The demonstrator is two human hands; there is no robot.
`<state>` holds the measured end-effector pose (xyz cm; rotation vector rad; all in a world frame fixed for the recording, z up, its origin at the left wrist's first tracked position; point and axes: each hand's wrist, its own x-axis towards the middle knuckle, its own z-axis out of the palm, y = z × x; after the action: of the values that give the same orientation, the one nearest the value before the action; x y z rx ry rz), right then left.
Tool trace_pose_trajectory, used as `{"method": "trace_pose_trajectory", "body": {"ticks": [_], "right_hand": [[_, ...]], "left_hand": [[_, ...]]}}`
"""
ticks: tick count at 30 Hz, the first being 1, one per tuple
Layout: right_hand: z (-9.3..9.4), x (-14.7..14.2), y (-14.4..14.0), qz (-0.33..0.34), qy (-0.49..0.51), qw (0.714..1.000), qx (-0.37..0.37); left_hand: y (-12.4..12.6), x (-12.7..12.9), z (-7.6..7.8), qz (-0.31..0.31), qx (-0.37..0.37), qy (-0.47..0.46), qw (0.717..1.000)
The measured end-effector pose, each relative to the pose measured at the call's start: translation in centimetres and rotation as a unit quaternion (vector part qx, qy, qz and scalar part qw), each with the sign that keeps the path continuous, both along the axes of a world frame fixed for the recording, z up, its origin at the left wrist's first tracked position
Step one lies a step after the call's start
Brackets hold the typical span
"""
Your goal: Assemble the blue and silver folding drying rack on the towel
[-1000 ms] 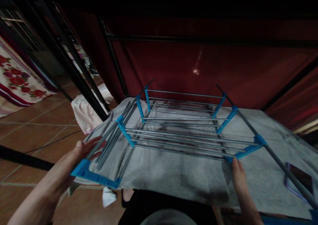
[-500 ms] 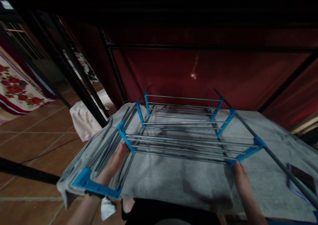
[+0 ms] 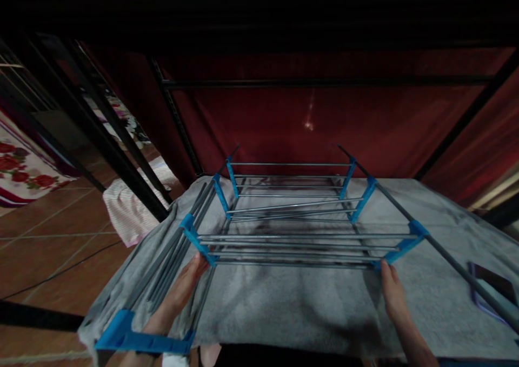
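Note:
A shoe rack (image 3: 292, 237) of thin grey metal tubes and blue plastic brackets lies partly assembled before me. My left hand (image 3: 180, 291) reaches past the near left blue end bracket (image 3: 146, 342) and grips the lower end of the left middle bracket (image 3: 198, 240). Its fingertips are partly hidden behind that piece. On the right, my right hand (image 3: 393, 294) has its fingers closed on the lower end of the matching blue bracket (image 3: 401, 248). Several loose grey tubes (image 3: 168, 272) lie beside my left forearm, inside the rack's left side.
A grey blanket (image 3: 284, 302) covers the surface under the rack. At the right lies a phone (image 3: 492, 283), partly behind a tube. Black metal posts (image 3: 101, 118) stand at the left, with a striped cloth (image 3: 125, 207) beyond them. Red sheeting (image 3: 259, 124) hangs at the back.
My view has shifted slightly, so the scene sits a little further left and lower. Both hands stay at the same two brackets, and the crossbars between them look more level.

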<state>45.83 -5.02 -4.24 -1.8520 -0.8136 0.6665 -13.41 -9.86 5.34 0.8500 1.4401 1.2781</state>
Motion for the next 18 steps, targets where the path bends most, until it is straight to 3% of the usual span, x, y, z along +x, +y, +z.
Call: {"method": "trace_pose_trajectory", "body": {"ticks": [11,18], "right_hand": [[0.18,-0.21,0.35,-0.002,-0.046,0.999,-0.015],[-0.21,-0.65,0.45,-0.004,-0.056,0.998,0.005]], "left_hand": [[0.13,-0.19,-0.08,0.017,0.0,0.004,1.0],[0.14,0.33,0.81,0.008,0.001,0.009,1.0]]}}
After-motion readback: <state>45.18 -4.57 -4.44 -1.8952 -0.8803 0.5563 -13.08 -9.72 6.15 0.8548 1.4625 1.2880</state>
